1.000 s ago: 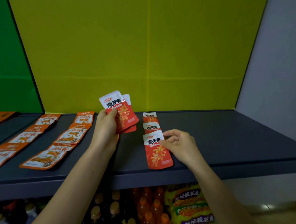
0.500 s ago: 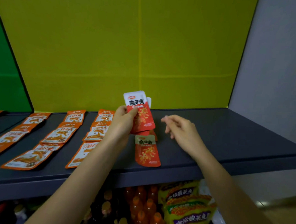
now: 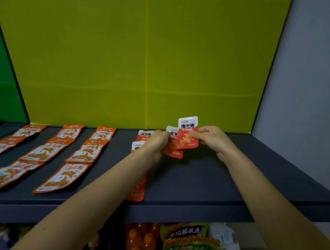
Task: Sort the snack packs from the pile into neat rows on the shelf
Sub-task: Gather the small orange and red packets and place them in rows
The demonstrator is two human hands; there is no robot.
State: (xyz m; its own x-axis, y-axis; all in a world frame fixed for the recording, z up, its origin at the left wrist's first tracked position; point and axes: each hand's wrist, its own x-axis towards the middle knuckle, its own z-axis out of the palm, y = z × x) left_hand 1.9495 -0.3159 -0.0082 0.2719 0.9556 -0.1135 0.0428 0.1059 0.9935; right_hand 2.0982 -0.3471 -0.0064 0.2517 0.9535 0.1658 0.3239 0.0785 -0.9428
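Observation:
My left hand [image 3: 157,143] is closed on a small stack of red-and-white snack packs [image 3: 175,150] held above the dark shelf [image 3: 196,182]. My right hand [image 3: 211,138] pinches the front red pack [image 3: 188,134] of that stack by its right edge. A row of red packs [image 3: 144,135] lies flat on the shelf under my left arm, partly hidden, with its nearest pack [image 3: 138,189] at the front edge. Left of it lie rows of orange packs [image 3: 86,152].
A yellow back panel [image 3: 143,68] and a grey side wall [image 3: 302,92] close the shelf's back and right. The shelf surface to the right of the red row is bare. Below the shelf stand orange bottles [image 3: 141,240] and yellow-purple bags [image 3: 188,239].
My left hand moved right with its stack. My right hand let go of the pack laid on the shelf, rose, and took hold of the front pack in the stack. The view shifted right.

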